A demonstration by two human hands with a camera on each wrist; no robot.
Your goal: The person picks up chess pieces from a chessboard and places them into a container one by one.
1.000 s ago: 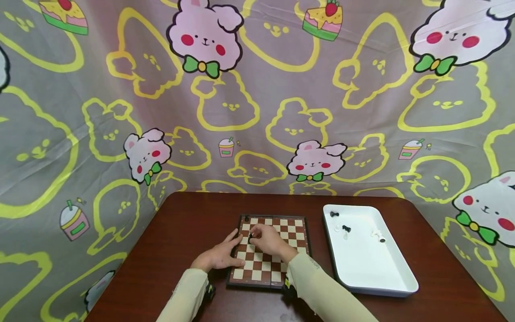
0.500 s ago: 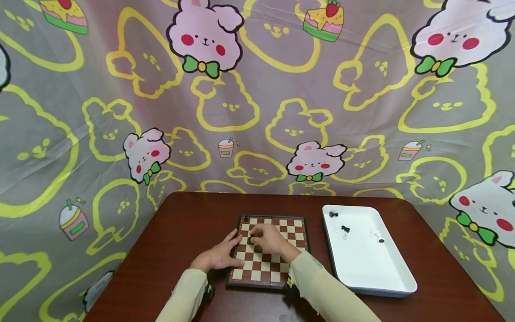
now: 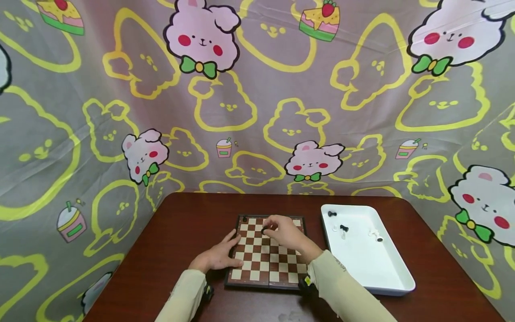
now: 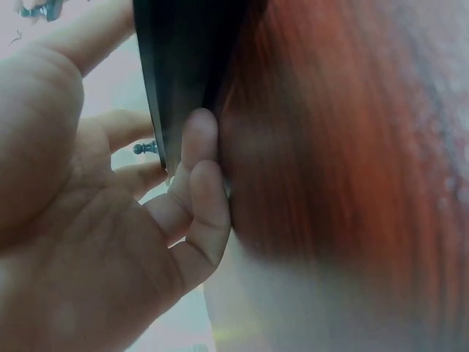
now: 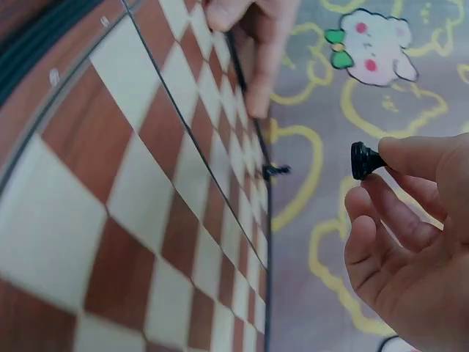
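Note:
A brown-and-cream chessboard (image 3: 251,255) lies on the table. At its left edge rests my left hand (image 3: 217,257), thumb on the top surface and the other fingers along the side. Above the board's far middle, my right hand (image 3: 286,232) pinches a black chess piece (image 5: 360,160) between thumb and fingers. Its round base points toward the board and stands apart from it in the right wrist view; the fingers cover its top. One black pawn (image 3: 244,219) stands on the far left corner square, also seen as a small pawn (image 4: 146,148) in the left wrist view.
On the right stands a white tray (image 3: 378,273). Several pieces lie in it, among them black pieces (image 3: 344,228) at the left and white pieces (image 3: 374,233) nearer the right wall. The dark wooden table (image 3: 173,223) ends at a patterned cloth (image 3: 257,89).
My right hand has lifted the black chess piece and carried it right and away from me over the board. The left hand keeps its place at the left edge.

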